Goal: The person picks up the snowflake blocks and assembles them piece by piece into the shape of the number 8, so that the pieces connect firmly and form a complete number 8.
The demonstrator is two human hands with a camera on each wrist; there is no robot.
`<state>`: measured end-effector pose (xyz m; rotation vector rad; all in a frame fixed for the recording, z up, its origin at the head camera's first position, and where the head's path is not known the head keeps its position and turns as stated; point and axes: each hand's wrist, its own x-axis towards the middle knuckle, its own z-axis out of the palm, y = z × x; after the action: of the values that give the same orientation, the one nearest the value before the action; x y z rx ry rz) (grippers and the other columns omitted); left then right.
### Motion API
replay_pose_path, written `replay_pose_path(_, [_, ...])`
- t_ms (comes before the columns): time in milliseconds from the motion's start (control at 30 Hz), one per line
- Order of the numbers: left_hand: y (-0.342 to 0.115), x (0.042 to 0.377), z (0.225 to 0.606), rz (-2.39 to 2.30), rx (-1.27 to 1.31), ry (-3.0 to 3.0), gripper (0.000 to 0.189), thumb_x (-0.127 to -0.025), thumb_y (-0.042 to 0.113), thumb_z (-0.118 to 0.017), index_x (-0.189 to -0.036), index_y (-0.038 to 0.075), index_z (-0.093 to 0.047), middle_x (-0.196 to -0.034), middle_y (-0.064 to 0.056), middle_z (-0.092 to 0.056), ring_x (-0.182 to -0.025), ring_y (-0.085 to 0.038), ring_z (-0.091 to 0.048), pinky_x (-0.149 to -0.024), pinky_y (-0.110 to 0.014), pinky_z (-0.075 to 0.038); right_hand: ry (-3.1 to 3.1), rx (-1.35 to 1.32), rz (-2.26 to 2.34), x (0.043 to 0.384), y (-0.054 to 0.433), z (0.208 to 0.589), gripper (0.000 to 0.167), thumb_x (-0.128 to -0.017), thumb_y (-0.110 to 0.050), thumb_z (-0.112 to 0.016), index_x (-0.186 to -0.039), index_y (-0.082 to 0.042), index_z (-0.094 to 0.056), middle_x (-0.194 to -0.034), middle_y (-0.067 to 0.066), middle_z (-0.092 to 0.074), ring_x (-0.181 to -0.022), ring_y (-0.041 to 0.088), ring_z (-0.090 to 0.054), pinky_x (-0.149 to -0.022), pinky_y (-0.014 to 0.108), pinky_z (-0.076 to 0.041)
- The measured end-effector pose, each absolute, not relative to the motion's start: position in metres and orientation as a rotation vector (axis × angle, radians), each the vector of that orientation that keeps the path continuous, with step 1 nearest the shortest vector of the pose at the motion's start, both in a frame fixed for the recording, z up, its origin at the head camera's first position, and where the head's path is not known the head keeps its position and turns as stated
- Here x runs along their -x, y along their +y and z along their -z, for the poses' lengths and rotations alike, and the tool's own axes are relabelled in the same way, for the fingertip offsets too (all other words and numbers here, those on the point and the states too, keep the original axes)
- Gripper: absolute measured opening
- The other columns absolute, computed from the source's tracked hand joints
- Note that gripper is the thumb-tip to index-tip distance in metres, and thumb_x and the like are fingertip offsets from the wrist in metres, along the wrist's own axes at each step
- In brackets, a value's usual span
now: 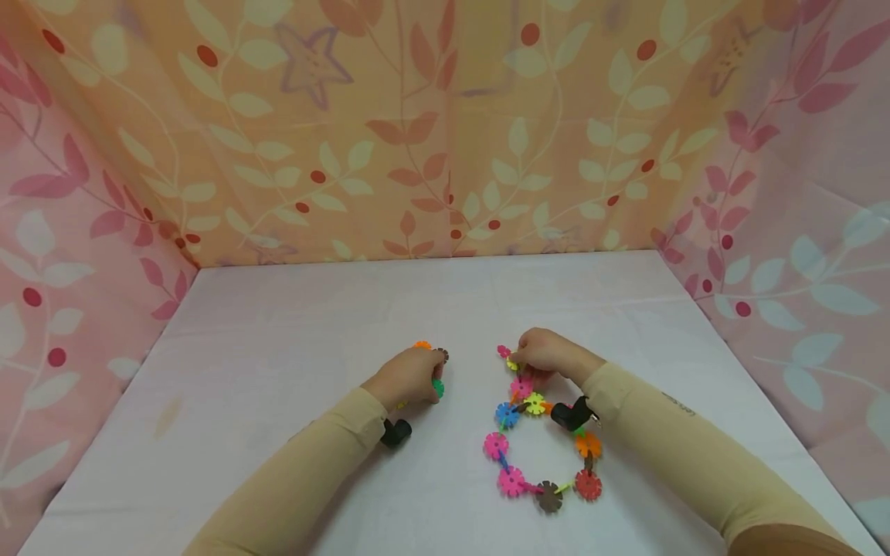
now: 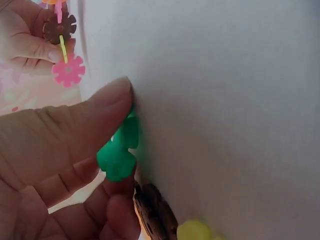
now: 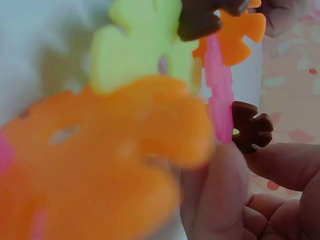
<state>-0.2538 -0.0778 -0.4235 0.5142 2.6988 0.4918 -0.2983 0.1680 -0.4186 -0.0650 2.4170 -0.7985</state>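
Note:
My left hand pinches a green notched plastic disc between thumb and fingers. Right by those fingers are a brown disc and a yellow disc, with an orange disc just beyond the hand. My right hand grips the upper end of a chain of interlocked flower-shaped discs. At its fingertips in the right wrist view are a brown disc and a pink disc joined to it. Below the right hand, the chain curves into a loop on the table, partly covered by the wrist.
A white cloth covers the table. Patterned fabric stands behind it and along both sides. Black wrist cameras hang under both wrists, and the right one overlaps the loop in the head view.

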Motion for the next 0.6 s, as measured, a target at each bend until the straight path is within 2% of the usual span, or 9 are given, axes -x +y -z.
replay_pose_path(200, [-0.077,0.253,0.424,-0.552,-0.471,2.697,0.019,-0.075,0.008,-0.072,-0.083,0.015,-0.056,-0.072,0.005,-0.055,-0.073,-0.013,-0.049,-0.061,-0.026,-0.041,2.447,0.043,0.817,0.299,0.180,0.415,0.020,-0.089,-0.019,-0.056,-0.079,-0.002,-0.058,-0.058,0.005,-0.056,-0.043,0.014,-0.056,-0.048,0.027,-0.049])
replay_pose_path(333, [-0.077,0.253,0.425,-0.608,-0.443,2.734,0.010,-0.080,0.011,-0.068,-0.076,0.015,-0.059,-0.078,0.004,-0.060,-0.074,-0.014,-0.049,-0.060,-0.025,-0.041,2.430,0.021,0.873,0.297,0.182,0.418,0.020,-0.090,-0.019,-0.055,-0.079,-0.001,-0.058,-0.057,0.005,-0.056,-0.042,0.013,-0.057,-0.047,0.027,-0.049])
replay_pose_path(467, [-0.075,0.259,0.424,-0.727,-0.415,2.767,0.012,-0.084,0.014,-0.065,-0.072,0.015,-0.063,-0.084,0.004,-0.063,-0.075,-0.014,-0.052,-0.060,-0.025,-0.044,2.406,0.044,0.921,0.289,0.174,0.423,0.021,-0.091,-0.019,-0.055,-0.079,-0.001,-0.058,-0.058,0.007,-0.058,-0.041,0.014,-0.057,-0.045,0.027,-0.049])
replay_pose_path(600, [-0.072,0.265,0.427,-0.936,-0.316,2.707,0.007,-0.084,0.020,-0.066,-0.078,0.017,-0.068,-0.075,0.003,-0.062,-0.067,-0.013,-0.053,-0.055,-0.025,-0.045,2.422,0.111,0.920,0.280,0.159,0.422,0.022,-0.090,-0.020,-0.057,-0.076,-0.003,-0.057,-0.058,0.008,-0.057,-0.043,0.016,-0.057,-0.046,0.029,-0.049])
